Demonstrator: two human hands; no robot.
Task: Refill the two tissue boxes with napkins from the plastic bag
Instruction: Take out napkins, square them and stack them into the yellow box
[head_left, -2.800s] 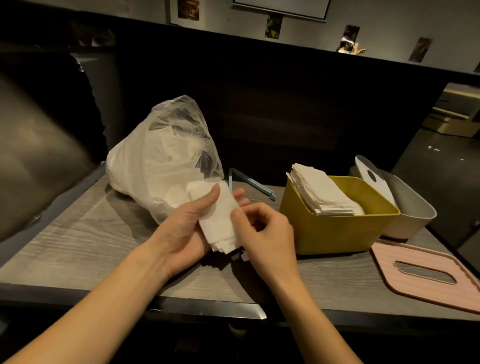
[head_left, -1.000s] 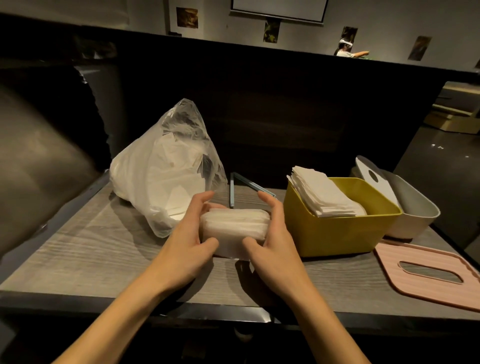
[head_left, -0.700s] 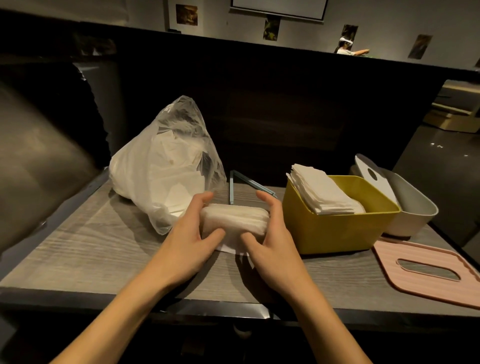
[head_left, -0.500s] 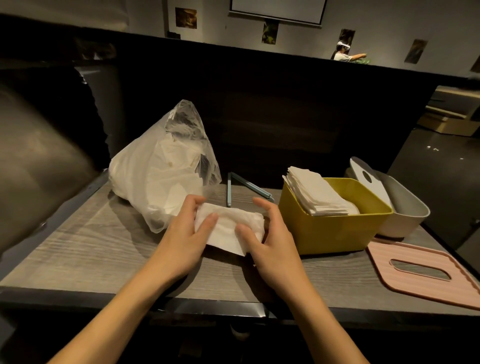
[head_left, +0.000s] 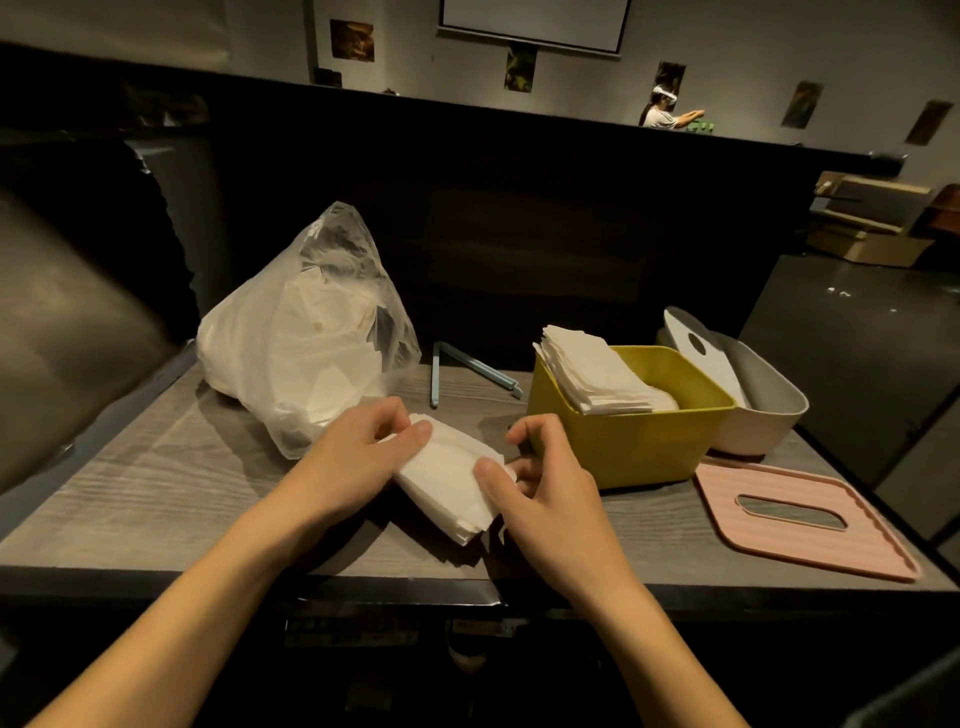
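Note:
A stack of white napkins (head_left: 445, 480) lies tilted between my hands, low over the wooden table. My left hand (head_left: 358, 457) pinches its far left corner; my right hand (head_left: 540, 483) grips its right end with thumb on top. A clear plastic bag (head_left: 306, 338) full of napkins sits behind my left hand. To the right stands an open yellow tissue box (head_left: 623, 441) with a leaning pile of napkins (head_left: 592, 371) inside. Behind it is a grey tissue box (head_left: 769, 415) with its white lid (head_left: 701, 353) propped in it.
A pink slotted lid (head_left: 800, 519) lies flat at the table's right front. A pale blue clip (head_left: 457, 371), spread open, lies behind the napkin stack. A dark partition wall rises behind the table (head_left: 130, 493). A padded seat back is at the left. A person stands far off.
The napkin stack has turned from a level bundle squeezed between both palms to a tilted stack. My left hand now pinches its corner and my right hand holds its near right end.

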